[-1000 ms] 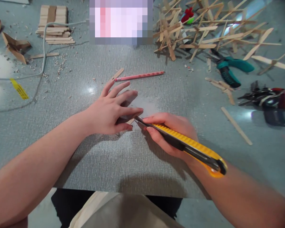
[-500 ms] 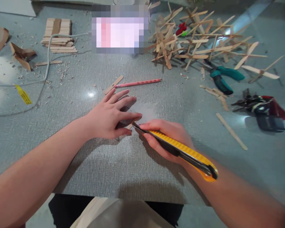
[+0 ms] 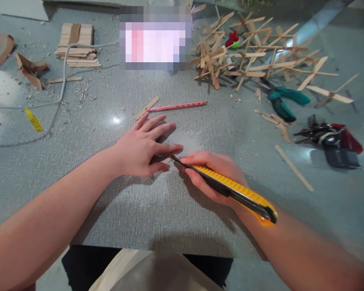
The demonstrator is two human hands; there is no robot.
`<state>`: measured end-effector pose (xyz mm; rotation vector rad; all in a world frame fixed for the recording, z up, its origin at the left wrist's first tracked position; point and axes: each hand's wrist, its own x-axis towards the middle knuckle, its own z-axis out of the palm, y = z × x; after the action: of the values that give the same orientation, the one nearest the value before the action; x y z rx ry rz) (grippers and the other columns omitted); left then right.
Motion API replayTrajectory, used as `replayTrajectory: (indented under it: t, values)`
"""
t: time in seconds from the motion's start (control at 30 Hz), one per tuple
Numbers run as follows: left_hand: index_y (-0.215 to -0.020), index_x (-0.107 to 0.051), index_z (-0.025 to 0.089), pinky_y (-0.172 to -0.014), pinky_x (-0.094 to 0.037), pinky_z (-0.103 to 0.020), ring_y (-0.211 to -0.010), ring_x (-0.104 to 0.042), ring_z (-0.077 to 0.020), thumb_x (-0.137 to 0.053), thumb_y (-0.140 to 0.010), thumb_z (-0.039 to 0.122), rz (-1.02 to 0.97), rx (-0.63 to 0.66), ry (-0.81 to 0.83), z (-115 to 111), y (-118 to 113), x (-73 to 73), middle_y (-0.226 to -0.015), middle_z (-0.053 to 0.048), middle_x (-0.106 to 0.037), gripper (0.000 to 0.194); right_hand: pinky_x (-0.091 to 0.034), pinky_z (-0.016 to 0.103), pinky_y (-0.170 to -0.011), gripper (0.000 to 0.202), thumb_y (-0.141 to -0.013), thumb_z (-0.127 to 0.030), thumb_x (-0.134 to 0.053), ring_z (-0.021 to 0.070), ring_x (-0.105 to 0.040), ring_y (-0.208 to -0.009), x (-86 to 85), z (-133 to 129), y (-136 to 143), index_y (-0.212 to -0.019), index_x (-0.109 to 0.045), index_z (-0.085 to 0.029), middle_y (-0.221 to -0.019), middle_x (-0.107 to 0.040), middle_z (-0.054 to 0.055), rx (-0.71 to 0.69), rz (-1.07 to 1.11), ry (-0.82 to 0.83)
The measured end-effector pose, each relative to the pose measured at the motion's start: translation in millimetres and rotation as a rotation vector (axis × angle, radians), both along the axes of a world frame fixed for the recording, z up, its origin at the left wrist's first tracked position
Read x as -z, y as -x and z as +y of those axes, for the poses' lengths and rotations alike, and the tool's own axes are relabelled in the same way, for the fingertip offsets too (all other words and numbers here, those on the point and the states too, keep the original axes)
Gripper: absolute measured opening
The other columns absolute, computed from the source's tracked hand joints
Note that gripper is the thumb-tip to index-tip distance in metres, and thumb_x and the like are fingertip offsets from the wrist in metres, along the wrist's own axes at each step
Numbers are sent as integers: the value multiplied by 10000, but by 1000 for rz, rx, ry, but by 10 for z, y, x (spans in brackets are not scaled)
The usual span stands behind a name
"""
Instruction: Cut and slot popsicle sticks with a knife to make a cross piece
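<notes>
My left hand lies on the table with its fingers stretched out and spread. A small wooden craft stick shows between its thumb and index finger; most of that stick is hidden under the hand. In my right hand is a yellow and black utility knife, gripped with its handle slanting back toward my forearm. The blade's tip touches or nearly touches the stick beside my left index finger. Just beyond my left fingertips lie a pink pencil and a slotted or marked craft stick.
Joined craft sticks are heaped at the back right, near teal-handled pliers and a bunch of keys. One loose stick lies right. A stick bundle, a grey cable and wood scraps are at left.
The view has shifted slightly. The knife blade has moved very little along the stick, and both hands keep nearly the same pose.
</notes>
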<state>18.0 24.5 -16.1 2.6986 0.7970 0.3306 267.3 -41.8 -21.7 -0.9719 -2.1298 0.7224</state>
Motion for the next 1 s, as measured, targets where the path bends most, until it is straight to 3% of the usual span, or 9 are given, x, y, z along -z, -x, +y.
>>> replayTrajectory:
  t: [0.2, 0.47, 0.63, 0.73, 1.0]
  values:
    - [-1394, -657, 377, -1246, -141, -712, -1532, -316, -429, -726, -884, 505, 12, 2, 2, -8, -3, -3, -1609, -81, -463, 530, -582, 317, -664, 219, -937, -167, -611, 174, -738, -754, -8, -11, 6, -1114, -630, -295, -892, -756, -6, 0, -9, -17]
    - [-1391, -657, 383, -1245, -133, -701, -1531, -318, -419, -709, -895, 521, 24, 1, 12, -6, -11, -1, -1612, -83, -458, 517, -581, 356, -600, 245, -952, -185, -596, 203, -735, -717, -31, -17, 16, -1129, -633, -351, -860, -752, -8, 10, -15, 15]
    - [-1394, -655, 390, -1240, -134, -710, -1533, -325, -420, -712, -904, 494, 25, 12, 18, -6, -16, -11, -1620, -83, -455, 504, -580, 337, -604, 177, -942, -209, -629, 194, -732, -693, -30, -24, 32, -1090, -649, -305, -849, -761, -5, 1, 2, 9]
    - [-1381, -665, 398, -1239, -130, -715, -1535, -320, -426, -721, -899, 491, 30, 4, 28, -2, -24, -22, -1626, -75, -451, 494, -577, 331, -581, 64, -978, -280, -620, 192, -716, -640, -27, -28, 20, -999, -681, -279, -773, -767, -2, -13, 6, 94]
    - [-1404, -642, 408, -1246, -78, -717, -1572, -242, -441, -709, -910, 492, 83, -20, 85, -6, -31, -45, -1664, -56, -400, 505, -558, 306, -553, 242, -1011, -389, -604, 172, -671, -581, -13, 18, -13, -830, -697, -258, -656, -725, 1, -40, 55, 294]
